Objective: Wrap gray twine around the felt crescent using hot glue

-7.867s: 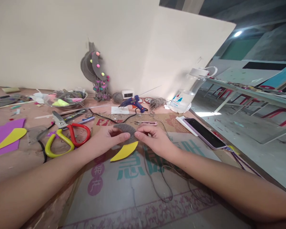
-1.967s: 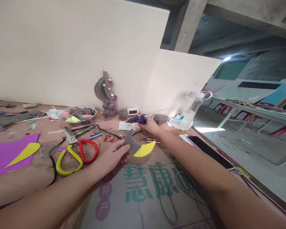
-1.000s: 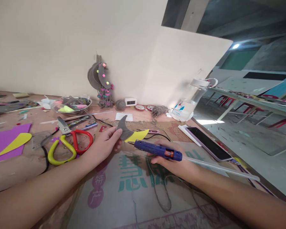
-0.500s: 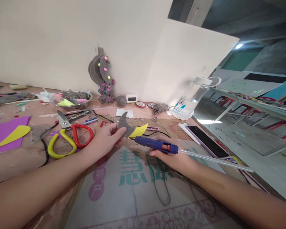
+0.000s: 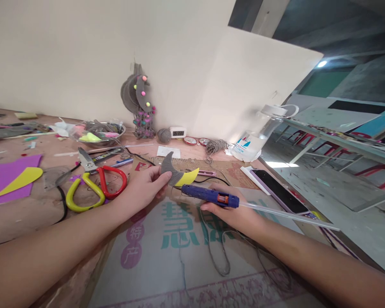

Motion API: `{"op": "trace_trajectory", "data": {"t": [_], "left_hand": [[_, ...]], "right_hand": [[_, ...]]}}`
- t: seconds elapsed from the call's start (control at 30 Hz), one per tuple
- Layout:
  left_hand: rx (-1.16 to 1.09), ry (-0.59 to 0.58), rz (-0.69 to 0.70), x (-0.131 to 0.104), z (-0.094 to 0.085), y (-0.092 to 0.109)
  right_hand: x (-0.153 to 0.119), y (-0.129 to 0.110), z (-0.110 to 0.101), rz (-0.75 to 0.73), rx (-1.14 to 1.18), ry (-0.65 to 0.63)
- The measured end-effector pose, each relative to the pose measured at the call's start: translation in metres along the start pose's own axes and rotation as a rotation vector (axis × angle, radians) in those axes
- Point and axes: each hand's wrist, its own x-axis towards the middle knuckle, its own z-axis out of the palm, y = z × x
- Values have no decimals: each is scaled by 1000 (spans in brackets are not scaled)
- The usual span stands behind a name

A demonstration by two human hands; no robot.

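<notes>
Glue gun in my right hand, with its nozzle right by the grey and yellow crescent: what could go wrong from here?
If the nozzle of the glue gun is hot, a slip might burn the left hand, whose fingers pinch the crescent close by.
Stray glue could drip onto the loose yarn lying on the work surface.
The long glue stick juts far out behind and might catch on something.
</notes>
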Motion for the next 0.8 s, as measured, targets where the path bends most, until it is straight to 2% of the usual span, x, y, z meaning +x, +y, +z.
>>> {"op": "trace_trajectory", "data": {"t": [0.4, 0.63, 0.8], "left_hand": [[48, -6, 5, 0, -1, -1], [-32, -23, 9, 1, 0, -1], [-69, -29, -11, 0, 2, -1]], "right_hand": [[0, -1, 0, -16, -32, 19], [0, 1, 1, -5, -65, 16], [0, 2, 2, -18, -72, 87]]}}
